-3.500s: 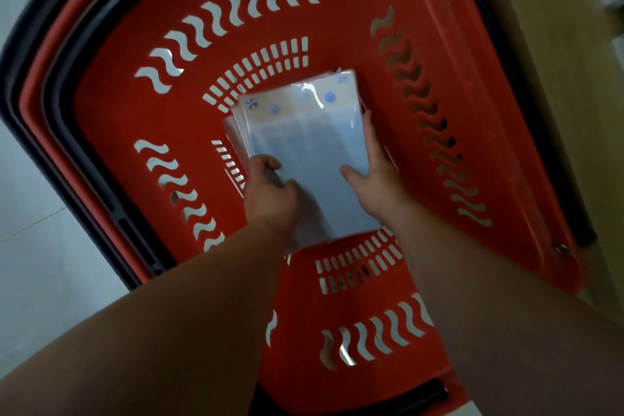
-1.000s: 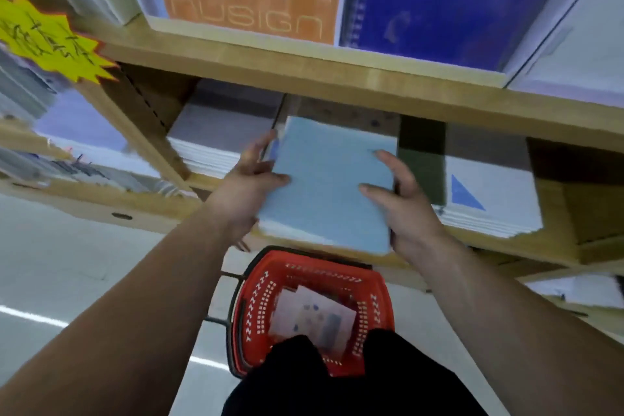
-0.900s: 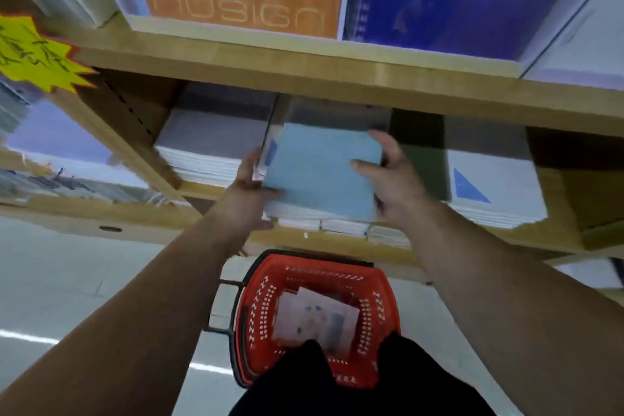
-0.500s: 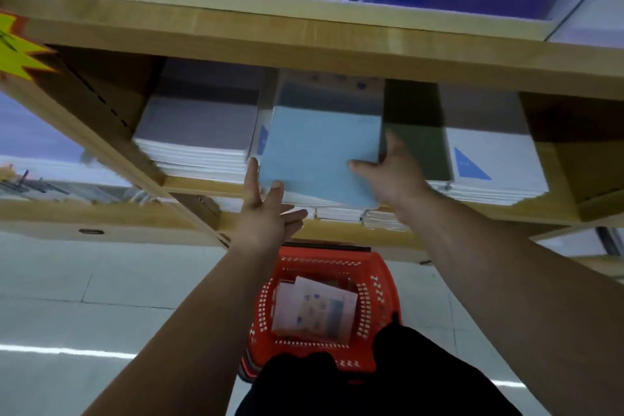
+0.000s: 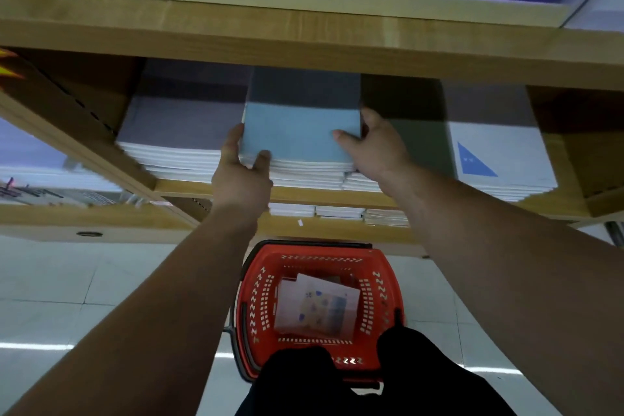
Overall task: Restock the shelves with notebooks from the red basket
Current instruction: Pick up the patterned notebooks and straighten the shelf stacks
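A stack of light blue notebooks (image 5: 297,132) lies on the middle wooden shelf (image 5: 216,191), between other stacks. My left hand (image 5: 239,172) grips its front left corner, fingers up the side and thumb on the cover. At the right edge my right hand (image 5: 374,149) holds the stack, thumb on top and fingers round the side. Down on the floor stands the red basket (image 5: 256,280) with a few wrapped patterned notebooks (image 5: 317,307) inside.
A grey notebook stack (image 5: 179,125) sits left of the blue one; a dark green stack (image 5: 418,145) and a white stack with a blue triangle (image 5: 499,152) sit right. The upper shelf board (image 5: 304,44) overhangs closely. My dark-clothed knees (image 5: 304,378) cover the basket's near rim.
The blue notebooks went from the basket up onto the shelf stack. My left hand, off the stack half a second ago, has come back to its front left corner.
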Demonstrator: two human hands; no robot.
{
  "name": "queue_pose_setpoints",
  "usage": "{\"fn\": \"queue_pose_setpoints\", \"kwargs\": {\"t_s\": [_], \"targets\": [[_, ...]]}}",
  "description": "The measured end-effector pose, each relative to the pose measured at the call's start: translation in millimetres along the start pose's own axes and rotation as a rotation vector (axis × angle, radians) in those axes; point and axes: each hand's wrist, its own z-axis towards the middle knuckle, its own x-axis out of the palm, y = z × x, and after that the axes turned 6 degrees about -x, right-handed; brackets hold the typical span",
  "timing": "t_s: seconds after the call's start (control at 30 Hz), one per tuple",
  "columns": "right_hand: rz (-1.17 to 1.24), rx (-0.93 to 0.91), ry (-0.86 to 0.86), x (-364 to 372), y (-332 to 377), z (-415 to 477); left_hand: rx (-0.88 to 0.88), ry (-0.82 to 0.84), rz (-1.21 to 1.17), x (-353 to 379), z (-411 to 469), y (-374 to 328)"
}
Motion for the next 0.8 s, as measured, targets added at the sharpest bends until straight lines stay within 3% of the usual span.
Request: {"fn": "queue_pose_setpoints", "kwargs": {"t_s": [0.1, 0.17, 0.27, 0.5, 0.6, 0.67, 0.73, 0.8], "targets": [[-0.174, -0.116, 0.071, 0, -8, -21, 0.237, -0.053, 0.225, -10, -9, 18], [-0.344, -0.181, 0.081, 5, -14, -34, 0.308, -0.011, 0.234, -11, -13, 26], [-0.441, -0.254, -0.002, 8, -20, -33, 0.267, 0.130, 0.196, -8, -7, 27], [-0.481, -0.315, 0.126, 14, -8, -8, 0.257, 0.239, 0.222, -5, 18, 18], [-0.365, -0.292, 0.110, 12, -9, -10, 0.265, 0.289, 0.300, -9, 17, 16], [-0.335, -0.282, 0.104, 10, -11, -12, 0.406, 0.183, 0.526, -18, 9, 13], [-0.314, -0.270, 0.088, 9, -10, -13, 0.628, -0.086, 0.693, -29, 9, 12], [-0.278, -0.262, 0.084, 7, -9, -14, 0.683, -0.250, 0.751, -35, 12, 7]]}}
